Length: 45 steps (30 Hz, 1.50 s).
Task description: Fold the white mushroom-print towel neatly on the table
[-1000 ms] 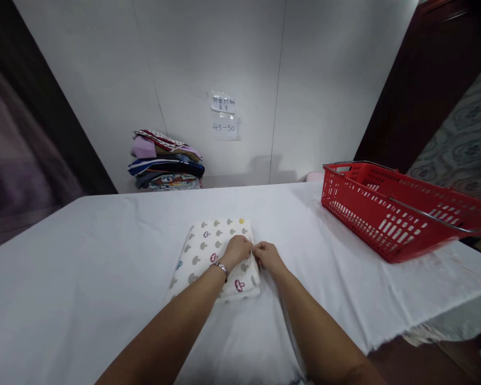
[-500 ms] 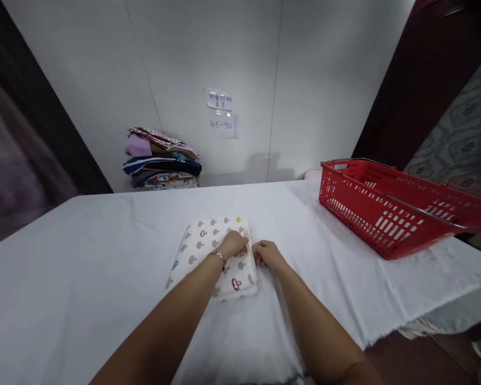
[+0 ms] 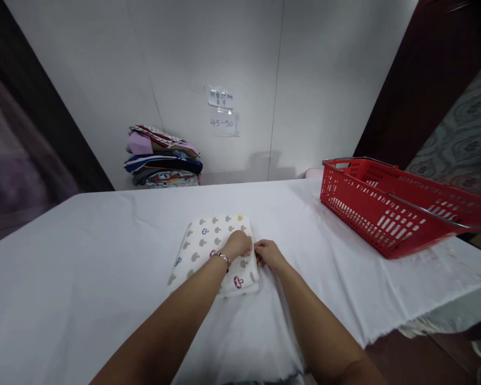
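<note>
A folded white cloth (image 3: 200, 251) printed with grey, red, blue and yellow mushroom shapes lies flat in front of me. My left hand (image 3: 239, 245), with a bracelet at its wrist, rests on the cloth near its right edge, fingers curled in on the fabric there. Just beyond that edge, my right hand (image 3: 268, 252) has its fingers pinched together against the side of the cloth. The fingertips of both hands are partly hidden.
A white sheet covers the table (image 3: 104, 256). At the right stands a red plastic basket (image 3: 356, 208) with metal handles. Against the wall at back left is a stack of folded clothes (image 3: 164, 160). Paper notes (image 3: 223, 123) are taped to the wall.
My left hand has shifted slightly right and down to the cloth's right edge, and the bunched fabric there now lies flatter. My right hand has barely moved.
</note>
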Available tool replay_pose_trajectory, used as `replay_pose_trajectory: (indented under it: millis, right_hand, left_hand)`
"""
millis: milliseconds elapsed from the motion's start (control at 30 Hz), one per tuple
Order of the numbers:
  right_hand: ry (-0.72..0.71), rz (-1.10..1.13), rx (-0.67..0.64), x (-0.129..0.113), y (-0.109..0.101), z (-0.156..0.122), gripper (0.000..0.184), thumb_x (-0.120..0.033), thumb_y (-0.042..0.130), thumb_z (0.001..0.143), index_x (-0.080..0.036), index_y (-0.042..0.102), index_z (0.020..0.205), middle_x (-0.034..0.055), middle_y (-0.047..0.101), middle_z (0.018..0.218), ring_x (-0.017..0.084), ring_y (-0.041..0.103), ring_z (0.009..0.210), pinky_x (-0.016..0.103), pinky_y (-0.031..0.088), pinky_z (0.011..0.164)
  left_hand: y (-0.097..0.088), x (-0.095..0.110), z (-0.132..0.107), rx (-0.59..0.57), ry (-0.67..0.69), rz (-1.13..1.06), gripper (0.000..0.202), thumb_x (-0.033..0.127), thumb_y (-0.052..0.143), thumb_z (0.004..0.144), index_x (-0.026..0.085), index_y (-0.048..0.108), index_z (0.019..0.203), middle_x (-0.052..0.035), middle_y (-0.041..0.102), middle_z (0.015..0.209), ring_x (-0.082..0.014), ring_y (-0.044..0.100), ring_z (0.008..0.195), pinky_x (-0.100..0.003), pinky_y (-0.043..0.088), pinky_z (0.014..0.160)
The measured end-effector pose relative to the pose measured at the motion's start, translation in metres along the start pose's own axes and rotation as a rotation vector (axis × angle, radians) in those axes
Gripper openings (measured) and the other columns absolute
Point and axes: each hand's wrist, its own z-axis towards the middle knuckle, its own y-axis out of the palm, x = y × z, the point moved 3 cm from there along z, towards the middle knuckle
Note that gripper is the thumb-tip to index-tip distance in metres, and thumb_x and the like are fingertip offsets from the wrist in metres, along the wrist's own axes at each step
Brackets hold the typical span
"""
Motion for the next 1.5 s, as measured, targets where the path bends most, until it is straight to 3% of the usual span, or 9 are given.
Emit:
replay_pose_trajectory:
  millis: [267,433,600,700,833,933,1067,1200,1500]
  right_hand:
    - [0.006,0.017,-0.013,-0.001,0.001,-0.005,0.022,-0.036,0.06,0.071,-0.017,0.051,0.066,-0.0039,0.052,0.047,0.008,0.049,0.037,0.018,0.039,0.034]
    - [-0.042,-0.01,0.016,-0.001,0.003,-0.008,0.024,-0.031,0.068,0.063,-0.017,0.05,0.07,-0.0064,0.05,0.045,0.009,0.047,0.036,0.018,0.037,0.032]
    - [-0.055,-0.037,0.012,0.001,0.003,-0.009,0.016,-0.027,0.06,0.068,-0.016,0.052,0.076,-0.0051,0.053,0.05,0.009,0.05,0.04,0.019,0.04,0.035]
    - [-0.062,-0.083,0.026,0.002,0.001,-0.011,0.017,-0.028,0.058,0.07,-0.016,0.054,0.081,-0.0042,0.054,0.05,0.011,0.051,0.042,0.021,0.041,0.038]
    - [-0.239,-0.389,0.162,-0.021,0.001,-0.017,0.025,-0.025,0.059,0.07,-0.015,0.06,0.093,0.0051,0.066,0.078,0.018,0.062,0.073,0.031,0.05,0.067]
    - [-0.539,-0.715,0.225,-0.058,0.02,-0.021,0.036,-0.028,0.054,0.076,-0.016,0.058,0.11,0.0107,0.058,0.116,0.022,0.052,0.109,0.036,0.039,0.095]
    - [-0.727,-0.881,0.04,-0.092,0.068,-0.006,0.047,-0.037,0.045,0.085,-0.017,0.046,0.127,0.01,0.042,0.136,0.022,0.033,0.129,0.037,0.027,0.104]
    - [-0.654,-1.142,-0.205,-0.088,0.102,0.029,0.059,-0.048,0.043,0.085,-0.015,0.038,0.134,0.0131,0.029,0.144,0.028,0.017,0.135,0.047,0.016,0.106]
    - [-0.53,-1.239,-0.268,-0.05,0.096,0.067,0.061,-0.054,0.025,0.09,-0.02,0.026,0.14,0.0053,0.02,0.148,0.022,0.009,0.137,0.042,0.004,0.108]
  left_hand:
    - [0.005,-0.013,-0.01,-0.038,0.011,-0.311,0.026,0.012,0.04,0.083,0.015,0.06,0.099,-0.0093,0.069,0.093,-0.0128,0.066,0.074,-0.019,0.05,0.061]
    - [0.004,-0.016,-0.013,-0.007,0.066,-0.327,0.031,0.013,0.04,0.082,0.014,0.057,0.108,-0.0087,0.068,0.097,-0.0141,0.065,0.082,-0.023,0.05,0.073]
    - [-0.009,-0.037,-0.036,0.376,0.329,0.082,0.032,0.025,0.044,0.083,0.018,0.057,0.111,-0.0092,0.047,0.132,-0.0215,0.04,0.124,-0.035,0.03,0.103]
    - [0.001,-0.057,-0.047,0.447,0.41,0.363,0.041,0.037,0.041,0.086,0.021,0.05,0.122,-0.0078,0.038,0.14,-0.0235,0.03,0.131,-0.043,0.021,0.107]
    - [0.016,-0.07,-0.051,0.49,0.42,0.45,0.046,0.041,0.031,0.09,0.021,0.042,0.13,-0.007,0.036,0.142,-0.0233,0.025,0.132,-0.045,0.014,0.108]
    - [0.018,-0.067,-0.052,0.517,0.428,0.454,0.045,0.039,0.031,0.09,0.02,0.042,0.129,-0.0079,0.037,0.141,-0.0238,0.027,0.131,-0.046,0.015,0.107]
    - [0.014,-0.062,-0.055,0.566,0.473,0.435,0.041,0.036,0.033,0.09,0.021,0.045,0.127,-0.0079,0.042,0.136,-0.0245,0.028,0.13,-0.048,0.016,0.107]
    - [0.015,-0.064,-0.055,0.59,0.496,0.408,0.042,0.033,0.038,0.088,0.017,0.046,0.126,-0.0105,0.049,0.13,-0.0261,0.032,0.127,-0.049,0.014,0.106]
    - [0.013,-0.065,-0.06,0.477,0.464,0.28,0.038,0.035,0.042,0.085,0.02,0.054,0.117,-0.008,0.05,0.129,-0.0256,0.032,0.128,-0.048,0.017,0.107]
